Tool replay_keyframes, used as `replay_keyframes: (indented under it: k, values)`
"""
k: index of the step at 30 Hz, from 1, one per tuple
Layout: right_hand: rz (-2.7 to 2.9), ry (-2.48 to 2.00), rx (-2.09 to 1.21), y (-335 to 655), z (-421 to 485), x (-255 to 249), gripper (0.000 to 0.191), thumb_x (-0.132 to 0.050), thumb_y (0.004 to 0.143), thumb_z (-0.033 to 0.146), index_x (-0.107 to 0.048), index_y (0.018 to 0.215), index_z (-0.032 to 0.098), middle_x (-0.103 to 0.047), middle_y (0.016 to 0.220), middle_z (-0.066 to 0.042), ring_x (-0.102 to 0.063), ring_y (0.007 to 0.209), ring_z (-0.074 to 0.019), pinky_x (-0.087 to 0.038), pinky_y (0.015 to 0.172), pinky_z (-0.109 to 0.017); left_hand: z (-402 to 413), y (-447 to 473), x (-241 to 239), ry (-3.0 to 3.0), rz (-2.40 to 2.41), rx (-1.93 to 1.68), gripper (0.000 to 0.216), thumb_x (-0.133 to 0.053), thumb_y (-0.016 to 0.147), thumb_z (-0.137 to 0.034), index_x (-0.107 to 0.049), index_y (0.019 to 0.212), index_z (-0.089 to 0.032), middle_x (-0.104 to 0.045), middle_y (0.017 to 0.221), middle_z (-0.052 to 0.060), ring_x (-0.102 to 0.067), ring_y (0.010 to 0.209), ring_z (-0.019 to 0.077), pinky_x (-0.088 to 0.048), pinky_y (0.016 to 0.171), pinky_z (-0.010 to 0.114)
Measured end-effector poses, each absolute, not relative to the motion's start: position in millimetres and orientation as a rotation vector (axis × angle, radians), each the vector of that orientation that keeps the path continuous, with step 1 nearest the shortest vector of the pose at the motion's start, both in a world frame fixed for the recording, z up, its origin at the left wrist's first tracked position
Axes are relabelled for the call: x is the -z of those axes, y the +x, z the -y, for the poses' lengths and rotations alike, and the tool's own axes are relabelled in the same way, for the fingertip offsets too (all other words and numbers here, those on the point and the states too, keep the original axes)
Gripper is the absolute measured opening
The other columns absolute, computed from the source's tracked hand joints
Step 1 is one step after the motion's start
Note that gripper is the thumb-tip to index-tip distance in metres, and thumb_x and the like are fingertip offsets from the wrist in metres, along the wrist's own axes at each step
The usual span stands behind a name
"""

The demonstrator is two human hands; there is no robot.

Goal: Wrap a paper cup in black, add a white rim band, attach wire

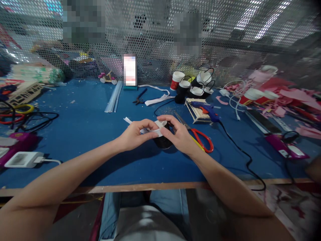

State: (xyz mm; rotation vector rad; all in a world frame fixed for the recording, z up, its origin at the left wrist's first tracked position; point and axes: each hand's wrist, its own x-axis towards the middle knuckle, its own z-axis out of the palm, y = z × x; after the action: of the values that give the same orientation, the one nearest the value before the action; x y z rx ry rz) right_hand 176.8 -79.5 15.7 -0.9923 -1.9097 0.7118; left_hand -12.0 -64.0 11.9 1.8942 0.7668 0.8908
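Note:
A small black-wrapped cup point(163, 142) with a white inside stands before me at the middle of the table. My right hand point(180, 134) is closed around its right side, with the thumb at the rim. My left hand point(136, 134) pinches a white strip point(127, 119) against the near left rim, and the strip's loose end sticks out beyond the fingers to the left. The fingers cover part of the rim. Just right of the cup lie red-handled scissors point(208, 147) and a thin yellow stick point(197, 142), partly behind my right hand.
A blue glue gun point(212, 113) lies on a small stick frame point(197, 115), its cord running to the front edge. Several cups point(184, 84) stand behind. Pliers point(139, 97), clear glue sticks point(114, 98) and a phone point(129, 72) lie farther back. Purple power strips point(288, 147) flank both sides.

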Motion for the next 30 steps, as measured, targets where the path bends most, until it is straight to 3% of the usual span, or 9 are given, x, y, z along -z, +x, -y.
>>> replay_keyframes:
  k: [16, 26, 30]
  values:
    - [1.865, -0.921, -0.836, 176.4, 78.2, -9.2, 0.026, -0.050, 0.085, 0.040, -0.052, 0.105, 0.024, -0.056, 0.113, -0.007, -0.052, 0.108, -0.0197, -0.041, 0.094, -0.039, 64.7, -10.3, -13.3, 1.878, -0.720, -0.908, 0.019, -0.060, 0.079, -0.033, -0.058, 0.082, -0.014, -0.060, 0.084, 0.004, -0.054, 0.080, 0.0138, -0.042, 0.073, 0.026]
    - [1.970, -0.926, -0.645, 179.6, 83.9, -16.9, 0.033, -0.054, 0.082, 0.036, -0.050, 0.113, 0.025, -0.054, 0.115, -0.008, -0.049, 0.111, -0.0217, -0.040, 0.095, -0.042, 61.2, -12.8, -13.9, 1.901, -0.730, -0.897, 0.019, -0.059, 0.079, -0.033, -0.058, 0.083, -0.014, -0.063, 0.089, 0.006, -0.057, 0.086, 0.0162, -0.043, 0.078, 0.028]
    - [1.972, -0.932, -0.592, 177.9, 82.6, -14.0, 0.027, -0.052, 0.084, 0.034, -0.051, 0.109, 0.024, -0.055, 0.112, -0.008, -0.051, 0.110, -0.0212, -0.040, 0.095, -0.042, 61.9, -11.7, -14.6, 1.907, -0.730, -0.910, 0.019, -0.059, 0.079, -0.033, -0.058, 0.083, -0.014, -0.062, 0.087, 0.005, -0.057, 0.086, 0.0158, -0.043, 0.077, 0.028]
